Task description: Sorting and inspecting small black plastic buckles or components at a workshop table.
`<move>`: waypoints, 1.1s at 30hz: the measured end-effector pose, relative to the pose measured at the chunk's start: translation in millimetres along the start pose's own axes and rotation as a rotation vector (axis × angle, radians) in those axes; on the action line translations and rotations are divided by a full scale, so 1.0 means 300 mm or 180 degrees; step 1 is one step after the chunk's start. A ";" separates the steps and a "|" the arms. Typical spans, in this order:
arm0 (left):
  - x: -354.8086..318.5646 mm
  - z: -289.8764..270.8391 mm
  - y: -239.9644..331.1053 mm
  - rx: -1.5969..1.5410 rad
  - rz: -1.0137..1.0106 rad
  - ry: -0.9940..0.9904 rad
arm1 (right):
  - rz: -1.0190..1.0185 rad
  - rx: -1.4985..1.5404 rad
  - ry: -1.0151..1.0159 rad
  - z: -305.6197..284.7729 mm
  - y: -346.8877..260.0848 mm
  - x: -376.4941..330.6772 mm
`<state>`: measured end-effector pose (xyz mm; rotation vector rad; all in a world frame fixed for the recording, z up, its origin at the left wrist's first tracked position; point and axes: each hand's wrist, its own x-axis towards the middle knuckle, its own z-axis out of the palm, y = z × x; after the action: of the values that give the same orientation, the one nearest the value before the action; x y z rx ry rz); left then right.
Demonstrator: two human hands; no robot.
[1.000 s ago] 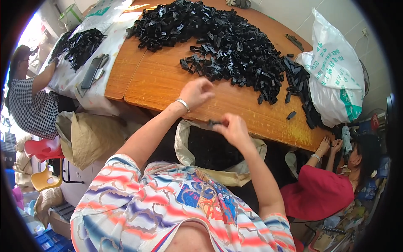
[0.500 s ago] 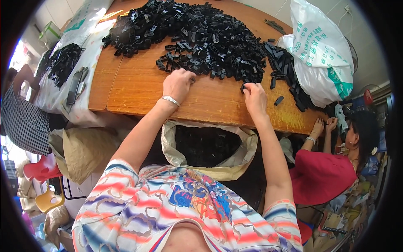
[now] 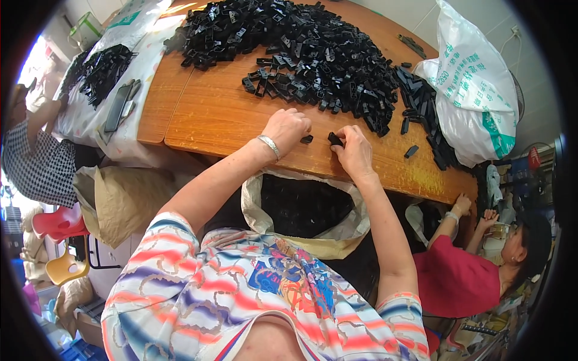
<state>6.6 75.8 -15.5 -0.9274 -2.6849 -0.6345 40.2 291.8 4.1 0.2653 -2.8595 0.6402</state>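
At mid-frame her right hand (image 3: 354,150) pinches a small black plastic piece (image 3: 335,139) while the left hand (image 3: 289,128) curls loosely by another, a great black pile (image 3: 313,54) up top looking mostly unsorted, sack (image 3: 304,207) below partly filled.

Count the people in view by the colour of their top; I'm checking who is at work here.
Striped multicoloured top: 1, whose right hand pinches a black piece
Red top: 1
Black-and-white checked top: 1
Total: 3
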 end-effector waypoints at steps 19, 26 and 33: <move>-0.102 -0.011 -0.070 -0.0658 -0.0393 0.0285 | -0.0583 0.0919 -0.0042 0.122 -0.152 0.019; -0.091 -0.026 -0.059 -0.0560 -0.0373 0.0259 | -0.1490 -0.0290 0.0669 0.145 -0.171 -0.048; -0.083 -0.053 -0.093 -0.1384 -0.0208 -0.0349 | -0.0733 0.0591 0.0095 0.078 -0.141 -0.125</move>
<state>9.4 35.3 -19.3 -0.9987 -2.7327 -1.2514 82.0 248.7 -8.3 0.5979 -2.6875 0.8528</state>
